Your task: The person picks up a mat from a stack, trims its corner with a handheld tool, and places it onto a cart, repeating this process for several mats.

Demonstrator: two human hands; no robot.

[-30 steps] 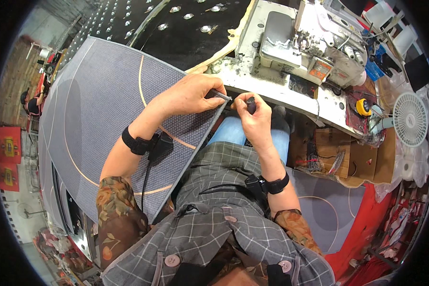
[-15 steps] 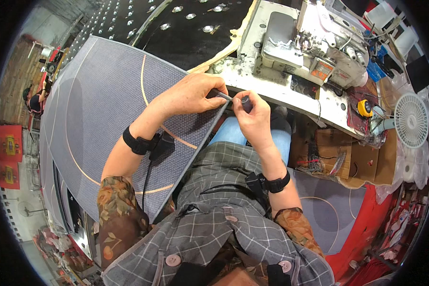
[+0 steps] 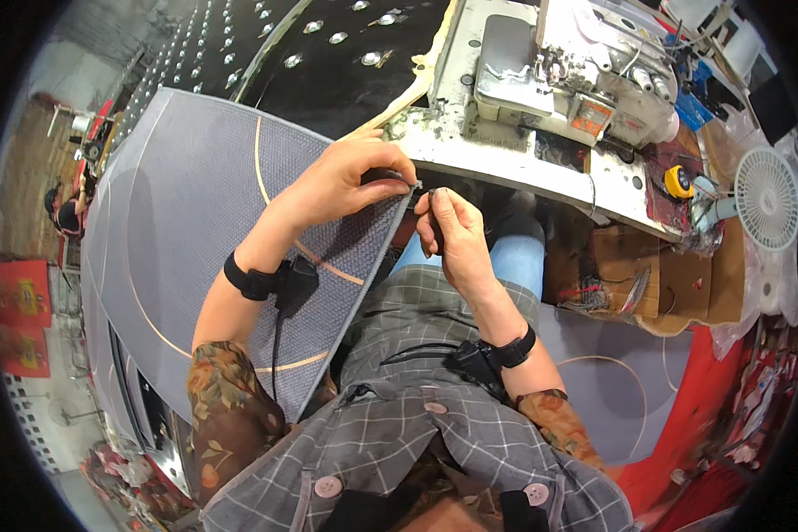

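Observation:
A large grey mat [image 3: 204,186] with a textured surface, thin tan curved lines and a bound edge drapes over the table at left and down beside my lap. My left hand [image 3: 350,177] pinches its corner between thumb and fingers, at the near edge of the machine table. Just right of that corner, a small gap away, my right hand [image 3: 459,235] is closed, thumb pressed to forefinger. Something small and dark shows at its fingertips and inside its curled fingers, too hidden to name. Both wrists wear black bands.
An overlock sewing machine [image 3: 585,80] stands on the white table [image 3: 505,151] ahead. A yellow tape measure [image 3: 679,182] and a white fan [image 3: 767,197] are at right, above a cardboard box [image 3: 674,275]. Another grey mat [image 3: 594,381] lies lower right. A person [image 3: 69,213] is far left.
My right hand has come away from the mat's corner, turning and lowering slightly, so a gap now shows. My left hand keeps its pinch on the corner.

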